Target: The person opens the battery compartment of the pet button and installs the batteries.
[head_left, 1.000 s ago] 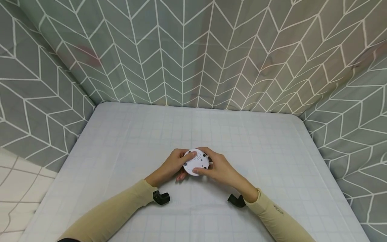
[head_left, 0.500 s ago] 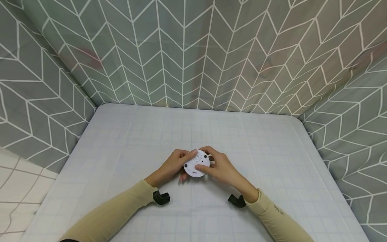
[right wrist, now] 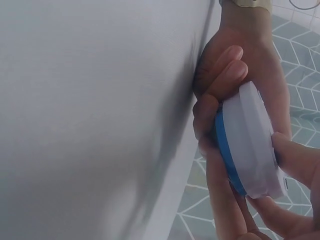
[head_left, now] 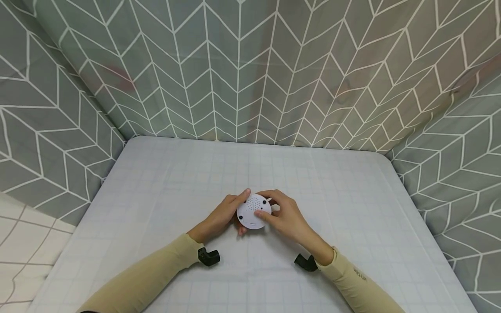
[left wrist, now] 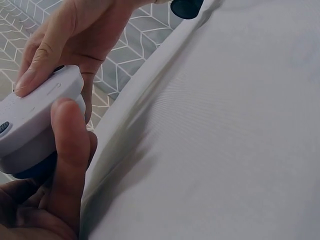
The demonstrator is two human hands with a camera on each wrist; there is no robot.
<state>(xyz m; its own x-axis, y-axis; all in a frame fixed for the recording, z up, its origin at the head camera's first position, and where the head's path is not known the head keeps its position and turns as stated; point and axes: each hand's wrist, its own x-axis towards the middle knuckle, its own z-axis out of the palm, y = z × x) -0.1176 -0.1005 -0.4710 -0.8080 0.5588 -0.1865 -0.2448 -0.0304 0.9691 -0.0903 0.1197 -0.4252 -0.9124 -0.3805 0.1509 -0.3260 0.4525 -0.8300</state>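
Observation:
A round white device [head_left: 252,219] is held between both hands above the table. Its upward face has a patch of small speaker holes, dark round feet and a thin slot. A blue band runs round its underside in the right wrist view. My left hand [head_left: 225,215] grips its left side, thumb along the rim and fingers curled beneath. From the right, my right hand [head_left: 287,217] pinches it, with the thumb pressed on the white face and the fingers at the far edge. Pale loop-like parts stick out by the right fingers. The device's underside is mostly hidden.
A white-covered table [head_left: 188,174] lies under the hands. Grey patterned curtains [head_left: 250,78] hang behind and on both sides. Small black camera mounts [head_left: 209,257] sit at the wrists, by the beige sleeves [head_left: 156,276]. White floor tiles show at the lower left.
My left thumb has lifted off the device's face to its rim. The device has turned slightly, and my right thumb has shifted a little inward on its face.

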